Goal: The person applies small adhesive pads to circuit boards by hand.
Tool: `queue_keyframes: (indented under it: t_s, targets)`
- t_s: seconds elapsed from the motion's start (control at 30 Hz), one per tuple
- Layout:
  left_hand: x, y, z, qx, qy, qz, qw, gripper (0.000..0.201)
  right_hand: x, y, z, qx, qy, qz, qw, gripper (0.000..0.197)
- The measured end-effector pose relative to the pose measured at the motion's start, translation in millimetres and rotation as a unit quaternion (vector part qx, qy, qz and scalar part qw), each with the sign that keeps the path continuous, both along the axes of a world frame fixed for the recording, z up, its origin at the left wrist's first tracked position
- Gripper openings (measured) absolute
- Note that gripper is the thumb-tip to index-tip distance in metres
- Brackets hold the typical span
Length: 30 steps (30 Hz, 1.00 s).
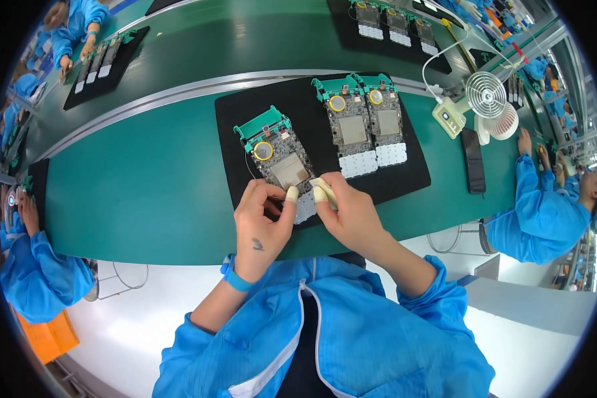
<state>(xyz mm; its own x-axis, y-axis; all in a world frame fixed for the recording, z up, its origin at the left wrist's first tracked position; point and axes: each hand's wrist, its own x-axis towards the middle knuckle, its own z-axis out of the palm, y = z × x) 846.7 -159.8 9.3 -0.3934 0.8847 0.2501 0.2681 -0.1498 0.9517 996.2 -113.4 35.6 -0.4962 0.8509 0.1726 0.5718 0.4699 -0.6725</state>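
A circuit board (286, 162) with a green plastic bracket, a round yellow-rimmed coin cell and a silver metal shield lies tilted on a black mat (235, 113). My left hand (264, 215) closes on its lower left edge, thumb across the front. At the lower right edge, the fingers of my right hand (353, 213) are pinched together against the same board. Pale finger cots cover several fingertips. The board's white keypad section (305, 207) shows partly between my hands. Beside it on the mat stand two similar boards, a nearer one (351, 129) and another (387, 123).
Right of the mat, a small white fan (486, 95) and a black phone (472, 161) are on the green table (132, 192). Beyond a metal rail (179, 99), more boards sit on other mats. People in blue work at both sides.
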Motion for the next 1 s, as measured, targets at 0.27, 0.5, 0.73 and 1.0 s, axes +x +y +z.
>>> queue_keyframes:
  t_s: [0.27, 0.5, 0.73, 1.0]
  targets:
    - [2, 5, 2, -0.026, 0.020, 0.004, 0.999, 0.014, -9, 2, -10, 0.085, -0.114, 0.014, 0.990, 0.025]
    - [-1, 5, 1, -0.041, 0.008, -0.005, 0.999, 0.015, -10, 2, -12, 0.095, -0.106, 0.013, 0.990, 0.026]
    - [-2, 6, 2, -0.041, 0.013, -0.015, 0.999, 0.016, -13, 0, -12, 0.098, -0.101, 0.007, 0.990, 0.025]
    - [-12, 2, 0, -0.059, -0.087, -0.035, 0.994, 0.014, -13, -2, -10, 0.052, -0.101, -0.019, 0.993, 0.021]
